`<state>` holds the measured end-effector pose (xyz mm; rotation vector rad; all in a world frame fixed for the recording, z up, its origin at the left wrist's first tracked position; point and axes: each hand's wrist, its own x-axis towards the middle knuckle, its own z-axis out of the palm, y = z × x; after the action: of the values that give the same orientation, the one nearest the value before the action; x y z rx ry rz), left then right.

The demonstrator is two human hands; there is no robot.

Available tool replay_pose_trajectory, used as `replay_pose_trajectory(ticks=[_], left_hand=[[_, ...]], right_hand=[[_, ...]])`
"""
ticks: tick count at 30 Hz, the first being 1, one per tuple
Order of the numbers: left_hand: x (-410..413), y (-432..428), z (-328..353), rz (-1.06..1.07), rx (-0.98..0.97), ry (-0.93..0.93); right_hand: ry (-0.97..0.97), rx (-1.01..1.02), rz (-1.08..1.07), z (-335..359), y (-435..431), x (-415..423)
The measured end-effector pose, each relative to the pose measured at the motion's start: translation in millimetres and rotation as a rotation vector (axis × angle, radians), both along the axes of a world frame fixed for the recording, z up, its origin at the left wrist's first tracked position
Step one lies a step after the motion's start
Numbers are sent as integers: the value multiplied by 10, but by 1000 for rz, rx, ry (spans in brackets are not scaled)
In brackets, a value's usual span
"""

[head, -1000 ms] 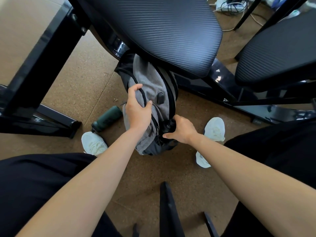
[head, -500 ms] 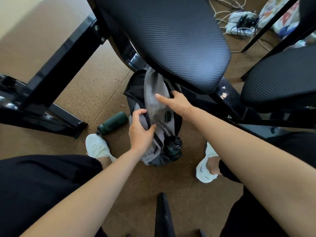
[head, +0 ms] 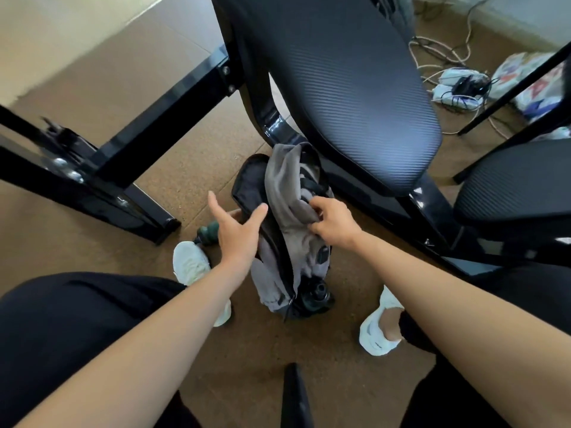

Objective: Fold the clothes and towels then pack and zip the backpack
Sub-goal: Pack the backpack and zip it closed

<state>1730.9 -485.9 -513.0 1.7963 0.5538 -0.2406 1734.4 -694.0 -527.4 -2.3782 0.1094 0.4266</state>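
**Grip Swapped Since Half a Second Before**

Let go of the backpack (head: 296, 242) with the left hand (head: 238, 234) since the earlier frame. Brought the right hand (head: 333, 223) from a flat reach into a curl.

Edges and room: logged backpack upright on the brown floor (head: 324, 366), its top tucked under the front lip of the black chair seat (head: 340, 88). Left little room above and open floor on the near side. Hemmed on the left by a black table frame (head: 129, 143), and on the right by the chair's base (head: 438, 211) and a second seat (head: 509, 186).

Fingers: spread left fingers (head: 213, 200) wide, holding nothing, thumb against the black unzipped rim. Pinched a fold of the backpack's grey fabric near its top in curled right fingers (head: 315, 208).

Surroundings: recorded green bottle (head: 207, 236) lying on the floor just behind the left hand, partly hidden by it. Noted dark bottle (head: 315, 293) in the backpack's side pocket and white shoes (head: 191, 261) on either side of the backpack. Listed power strip with cables (head: 457, 88) and patterned bag (head: 537, 84) well apart, far right.
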Motion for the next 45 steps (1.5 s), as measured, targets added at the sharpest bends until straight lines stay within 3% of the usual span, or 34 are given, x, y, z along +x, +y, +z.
replay_pose_trajectory(ticks=[3,8,13,16,19,21,25,30,33,38,45], left_hand=[[244,94,108,87,-183,167],[139,-105,514,105,-338,112],[-260,-436,754,72,-570,189],[-409,-642,590,5,-609,337],[-402,-772,437,11,-624,453],[-333,-855,387,-7,-653,425],[-239,-881,418,-84,-690,360],[-210,-565,264,-201,-607,288],[-146,-182,31,-83,-389,200],[131,503,-564,72,-91,253],[680,1168,-1504,-412,392,275]], right_hand=[[-49,49,-43,129,-144,-86],[-178,103,-82,463,-389,-62],[-277,42,-203,737,-803,98],[-202,-166,-191,658,-941,209],[-23,-206,-45,528,-830,160],[29,-247,35,457,-729,60],[-29,-296,-4,484,-554,-46],[-150,-322,214,695,-290,13],[-275,-356,312,767,-15,87],[-352,-534,585,533,527,229],[-346,-804,648,200,734,741]])
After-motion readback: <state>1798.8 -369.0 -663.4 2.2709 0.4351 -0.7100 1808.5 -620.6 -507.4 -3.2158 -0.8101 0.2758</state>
